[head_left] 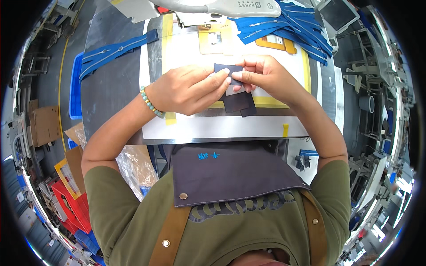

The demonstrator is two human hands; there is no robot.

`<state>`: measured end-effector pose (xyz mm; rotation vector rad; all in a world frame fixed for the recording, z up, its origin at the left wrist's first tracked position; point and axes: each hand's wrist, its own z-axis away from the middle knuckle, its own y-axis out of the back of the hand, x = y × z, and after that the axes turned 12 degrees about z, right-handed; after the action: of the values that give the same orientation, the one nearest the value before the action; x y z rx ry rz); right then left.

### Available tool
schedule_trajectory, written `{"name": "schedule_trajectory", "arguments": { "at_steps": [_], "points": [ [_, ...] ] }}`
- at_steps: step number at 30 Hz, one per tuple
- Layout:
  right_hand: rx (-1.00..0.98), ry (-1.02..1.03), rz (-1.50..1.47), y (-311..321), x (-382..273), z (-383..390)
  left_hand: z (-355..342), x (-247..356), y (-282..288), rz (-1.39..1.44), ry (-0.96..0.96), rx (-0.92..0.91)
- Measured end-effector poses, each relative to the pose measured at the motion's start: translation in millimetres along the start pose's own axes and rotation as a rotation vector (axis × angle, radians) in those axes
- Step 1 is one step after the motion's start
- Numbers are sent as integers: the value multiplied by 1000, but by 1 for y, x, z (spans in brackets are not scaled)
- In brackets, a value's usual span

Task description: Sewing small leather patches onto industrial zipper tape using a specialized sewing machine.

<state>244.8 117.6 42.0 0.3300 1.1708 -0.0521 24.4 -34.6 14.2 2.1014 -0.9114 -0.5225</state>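
Where our hands meet: a small dark patch (pixel 223 67) is held between our fingertips, over the yellow-edged white board (pixel 186 55).
Left hand (pixel 188 88): our fingers reach in from the left and pinch the patch at its lower part, tips pressed together; we cannot tell how they sit behind it.
Right hand (pixel 265 76): our thumb lies across the patch's right part and pinches it against the fingers folded behind.
Loose dark pieces (pixel 235 103): they overlap just below our fingers; whether our right fingertips touch them, we cannot tell.
Yellow plates: one (pixel 204 37) lies just beyond our fingers, another (pixel 290 46) farther off to their right.
Blue zippers: we see a large fanned pile (pixel 282 29) beyond our right fingers, and a smaller bunch (pixel 116 49) well to the left of our fingers.
Machine arm (pixel 244 8): pale, it stretches across beyond our fingertips.
Beaded bracelet (pixel 151 103): it circles our left wrist, behind the fingers.
Yellow tape tab (pixel 285 129): it sticks near the table's front edge, below our right fingers.
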Motion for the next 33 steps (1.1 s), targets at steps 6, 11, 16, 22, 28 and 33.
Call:
{"name": "schedule_trajectory", "arguments": {
  "at_steps": [6, 11, 16, 22, 28, 33],
  "points": [
    [-66, -1, 134, 6, 6, -13, 5, -1, 0, 154, 49, -90],
    [145, 309, 748, -5, 1, -20, 10, -7, -8, 100, -6, -173],
    [450, 595, 1091, 13, 8, -39, 20, -18, 17, 22, 94, -166],
    [642, 734, 1282, 23, 25, -47, 26, -34, 24, -32, 177, 3],
    [603, 622, 487, 30, 20, -68, 23, -52, 12, -80, 155, 32],
    [540, 791, 1119, 30, 31, -73, 26, -64, 2, -119, 214, -161]
  ]
}}
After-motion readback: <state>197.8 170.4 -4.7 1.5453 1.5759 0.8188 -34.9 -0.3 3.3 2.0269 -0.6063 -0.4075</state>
